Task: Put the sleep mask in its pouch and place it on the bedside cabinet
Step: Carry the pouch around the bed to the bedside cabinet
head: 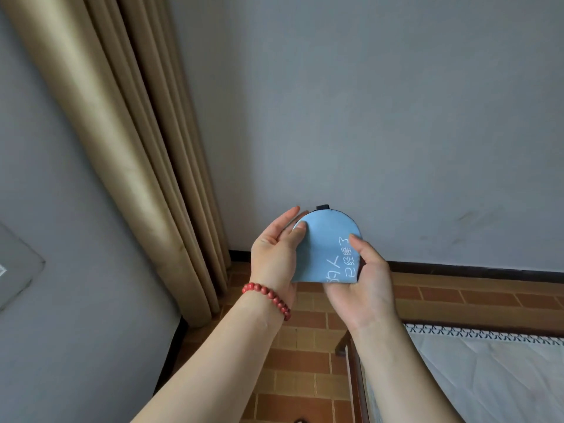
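Note:
I hold a light blue sleep mask (pixel 328 248), folded in half into a half-round shape, with white writing on its front and a black strap tab poking out at its top. My left hand (pixel 276 254) grips its left edge, thumb on the front. My right hand (pixel 363 282) cups its lower right corner from below, thumb pressed on the writing. The mask is up in the air in front of a grey wall. No pouch and no bedside cabinet show in the head view.
Beige curtains (pixel 131 154) hang at the left. The floor (pixel 305 361) is orange-brown brick tile. A bed with a white sheet (pixel 494 377) and a dark wooden frame lies at the lower right. A red bead bracelet (pixel 268 296) circles my left wrist.

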Demonstrator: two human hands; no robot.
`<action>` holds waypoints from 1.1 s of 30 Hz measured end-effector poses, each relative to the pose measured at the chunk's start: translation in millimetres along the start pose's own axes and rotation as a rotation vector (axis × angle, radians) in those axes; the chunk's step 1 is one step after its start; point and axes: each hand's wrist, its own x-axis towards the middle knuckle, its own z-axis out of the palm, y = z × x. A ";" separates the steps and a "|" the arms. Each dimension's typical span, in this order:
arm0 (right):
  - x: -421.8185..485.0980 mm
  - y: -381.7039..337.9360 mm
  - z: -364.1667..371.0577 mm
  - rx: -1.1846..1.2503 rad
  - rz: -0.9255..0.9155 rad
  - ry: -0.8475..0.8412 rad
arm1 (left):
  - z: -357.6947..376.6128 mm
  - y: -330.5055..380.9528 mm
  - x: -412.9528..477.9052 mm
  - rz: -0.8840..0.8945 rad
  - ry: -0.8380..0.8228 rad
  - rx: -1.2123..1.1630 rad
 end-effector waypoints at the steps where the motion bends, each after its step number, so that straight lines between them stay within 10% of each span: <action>1: 15.8 -8.2 3.2 0.001 0.005 0.003 | 8.5 2.1 16.4 0.005 -0.003 -0.004; 33: 408.8 -138.1 69.3 0.023 -0.273 0.196 | 165.3 66.8 429.9 -0.299 -0.462 0.072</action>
